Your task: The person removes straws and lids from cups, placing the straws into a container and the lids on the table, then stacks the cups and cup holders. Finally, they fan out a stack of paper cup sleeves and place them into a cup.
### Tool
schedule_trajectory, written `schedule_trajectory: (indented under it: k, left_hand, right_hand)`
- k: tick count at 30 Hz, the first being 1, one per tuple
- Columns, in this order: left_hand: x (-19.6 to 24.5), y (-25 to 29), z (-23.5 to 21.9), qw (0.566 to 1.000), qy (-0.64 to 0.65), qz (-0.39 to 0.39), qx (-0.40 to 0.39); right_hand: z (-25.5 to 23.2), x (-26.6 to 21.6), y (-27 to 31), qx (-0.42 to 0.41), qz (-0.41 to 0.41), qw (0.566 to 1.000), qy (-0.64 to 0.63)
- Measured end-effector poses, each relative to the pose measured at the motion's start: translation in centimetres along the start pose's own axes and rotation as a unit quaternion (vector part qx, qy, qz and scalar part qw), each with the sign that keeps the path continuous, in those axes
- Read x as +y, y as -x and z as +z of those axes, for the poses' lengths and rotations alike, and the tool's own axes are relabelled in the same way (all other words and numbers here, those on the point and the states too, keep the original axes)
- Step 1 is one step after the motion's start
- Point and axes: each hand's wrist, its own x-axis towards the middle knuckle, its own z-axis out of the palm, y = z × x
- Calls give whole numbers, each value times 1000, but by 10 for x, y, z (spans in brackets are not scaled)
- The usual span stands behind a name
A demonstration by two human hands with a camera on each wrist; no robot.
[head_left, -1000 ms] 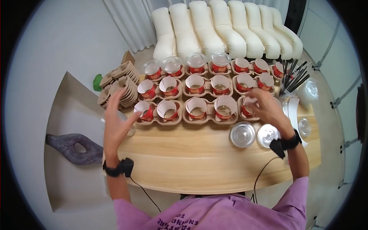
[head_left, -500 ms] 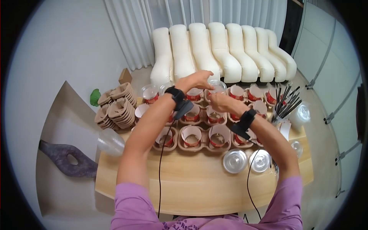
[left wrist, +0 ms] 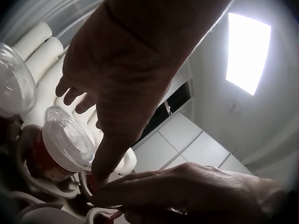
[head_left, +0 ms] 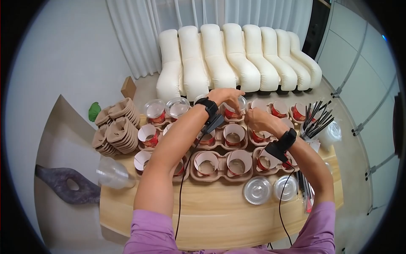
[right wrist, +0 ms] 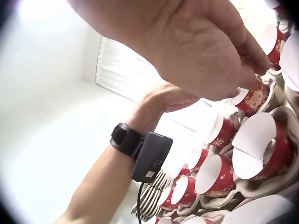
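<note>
Two hands: close together over the back row, the left hand [head_left: 227,98] reaching across above the lidded fourth cup [head_left: 232,114], the right hand [head_left: 264,120] just beside it on the right
Left fingers: loosely spread, thumb angled down towards the right hand's fingertips; no object shows between them
Right fingers: drawn in narrow near a red cup [right wrist: 256,100]; whether they pinch a rim or only touch it, I cannot tell
Change: a second ago the hands were well apart over the two sides of the table [head_left: 203,220]; now both are at the far row, though the same four lids were already on then
Meaning: judged from this, the reach has brought attention to the fit of a lid or the seating of a cup there, rather than adding to the covered count
Back-row lids: clear lids [head_left: 155,108] sit on the four leftmost cups, one partly behind the left wrist; the cups to their right look uncovered
Nearer rows: open red-and-white cups [head_left: 239,162] standing in pulp carriers [head_left: 211,177]
Spare lids: clear round lids [head_left: 257,190] lie on the table, in front of the nearest carriers
Straws: black straws [head_left: 315,120] stand bunched at the right
</note>
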Motion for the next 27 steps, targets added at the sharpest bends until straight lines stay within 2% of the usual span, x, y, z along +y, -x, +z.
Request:
schedule_trajectory:
  k: [1, 5, 7, 11, 13, 17, 21, 26, 27]
  left_hand:
    - [1, -1, 1, 1000, -4, -4, -6]
    - [10, 6, 0, 1000, 1, -14, -20]
    - [16, 12, -1, 999, -16, -26, -14]
    - [18, 19, -2, 1000, -10, -12, 13]
    - [16, 17, -2, 1000, 1, -17, -22]
    - [18, 13, 0, 1000, -4, -21, -16]
    - [13, 8, 3, 1000, -17, -21, -2]
    - [8, 7, 1, 1000, 1, -8, -3]
    - [8, 8, 1, 1000, 9, -5, -1]
  right_hand:
    - [6, 5, -2, 19, 5, 1000, -20]
    - [18, 12, -12, -4, -2, 1000, 8]
    - [15, 6, -10, 1, -28, 998, -61]
    - [5, -4, -6, -3, -21, 995, -95]
    - [12, -1, -8, 17, -29, 993, -116]
    - [38, 18, -21, -28, -11, 996, -87]
    - [56, 29, -29, -5, -11, 997, -77]
    - [51, 23, -23, 18, 7, 996, -82]
    - [51, 23, -23, 38, -30, 997, -68]
